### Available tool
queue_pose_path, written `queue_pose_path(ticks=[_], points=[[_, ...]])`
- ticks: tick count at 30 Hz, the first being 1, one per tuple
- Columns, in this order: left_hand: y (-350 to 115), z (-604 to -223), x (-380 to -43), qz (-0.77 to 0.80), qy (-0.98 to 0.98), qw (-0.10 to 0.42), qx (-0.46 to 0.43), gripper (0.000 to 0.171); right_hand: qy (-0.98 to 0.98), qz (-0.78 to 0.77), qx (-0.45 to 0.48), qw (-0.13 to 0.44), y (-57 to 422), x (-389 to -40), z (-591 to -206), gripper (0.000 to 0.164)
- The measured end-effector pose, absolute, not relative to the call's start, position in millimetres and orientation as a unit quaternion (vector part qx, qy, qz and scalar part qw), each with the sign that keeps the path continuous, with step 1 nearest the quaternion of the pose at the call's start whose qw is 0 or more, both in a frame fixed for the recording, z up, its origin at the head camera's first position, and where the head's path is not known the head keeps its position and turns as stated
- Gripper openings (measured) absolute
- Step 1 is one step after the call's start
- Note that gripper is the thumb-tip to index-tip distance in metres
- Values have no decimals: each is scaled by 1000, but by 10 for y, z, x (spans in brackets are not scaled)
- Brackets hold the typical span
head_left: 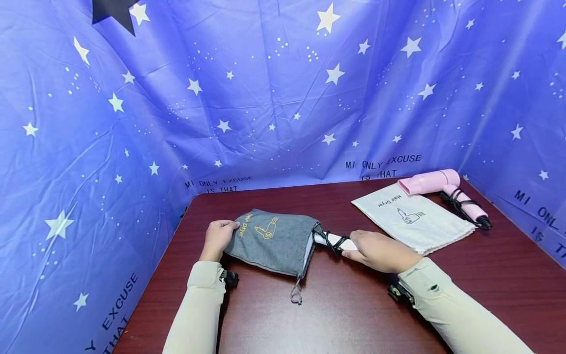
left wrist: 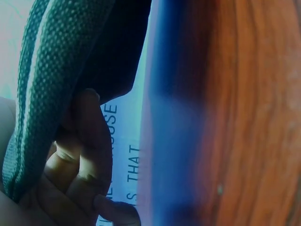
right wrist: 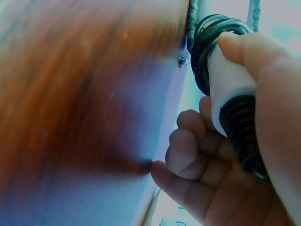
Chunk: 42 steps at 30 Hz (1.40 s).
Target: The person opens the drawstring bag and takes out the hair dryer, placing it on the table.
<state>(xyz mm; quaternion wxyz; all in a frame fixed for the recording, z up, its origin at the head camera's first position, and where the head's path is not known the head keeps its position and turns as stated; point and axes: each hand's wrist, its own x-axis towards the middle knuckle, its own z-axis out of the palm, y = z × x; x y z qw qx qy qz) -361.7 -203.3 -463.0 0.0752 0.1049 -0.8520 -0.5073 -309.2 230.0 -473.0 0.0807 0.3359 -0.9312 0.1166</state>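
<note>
A grey drawstring bag (head_left: 283, 246) with a yellow hair-dryer print lies on its side, its mouth facing right. My left hand (head_left: 219, 239) grips the bag's closed left end between thumb and fingers; in the left wrist view the fingers curl under the woven cloth (left wrist: 61, 61). Out of the mouth sticks the white handle of a hair dryer (head_left: 326, 239), wrapped in black cord; its head is hidden inside the bag. My right hand (head_left: 380, 250) holds the handle's end, the thumb on the white plastic (right wrist: 228, 77) near the black cord sleeve.
On the right of the dark red table (head_left: 265, 319), a white cloth bag (head_left: 424, 221) with a dryer print lies flat. A pink hair dryer (head_left: 431, 182) with a black cord rests partly on it. A blue star-patterned curtain (head_left: 274, 98) surrounds the table.
</note>
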Motion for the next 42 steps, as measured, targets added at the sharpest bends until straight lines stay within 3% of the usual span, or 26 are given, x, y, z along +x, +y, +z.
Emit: queue_pose_path(ticks=[42], points=[[-2150,-4696,-3635,-515,-848,31,117,27,-939,113,315,74,2304,-3079,-4707,35]])
